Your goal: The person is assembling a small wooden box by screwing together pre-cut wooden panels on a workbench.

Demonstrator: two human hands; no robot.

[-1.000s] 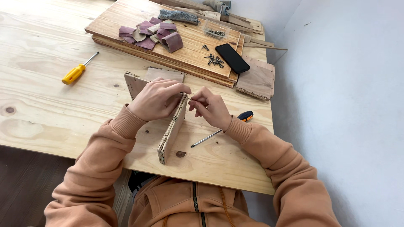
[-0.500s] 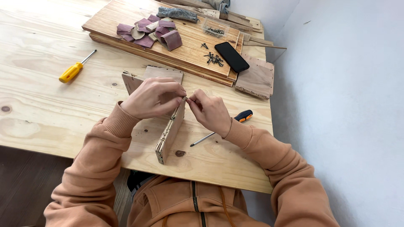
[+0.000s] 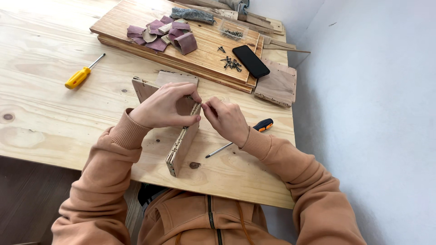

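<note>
A small plywood assembly (image 3: 181,147) stands on edge on the light wooden table (image 3: 41,113), one upright board running toward me and another board behind it. My left hand (image 3: 164,106) grips the top of the upright board. My right hand (image 3: 227,119) pinches something tiny, too small to name, at the board's top edge, fingertips touching the left hand's. A screwdriver with a black and orange handle (image 3: 240,137) lies on the table under my right wrist.
A yellow-handled screwdriver (image 3: 81,75) lies at the left. A stack of wooden boards (image 3: 136,45) at the back carries sandpaper pieces (image 3: 161,34), loose screws (image 3: 230,63), a black phone (image 3: 251,61) and a small clear screw box (image 3: 233,31). A white wall is at the right.
Both hands stay at the board's top edge. The view has shifted slightly; the fingertips have closed in a little nearer each other.
</note>
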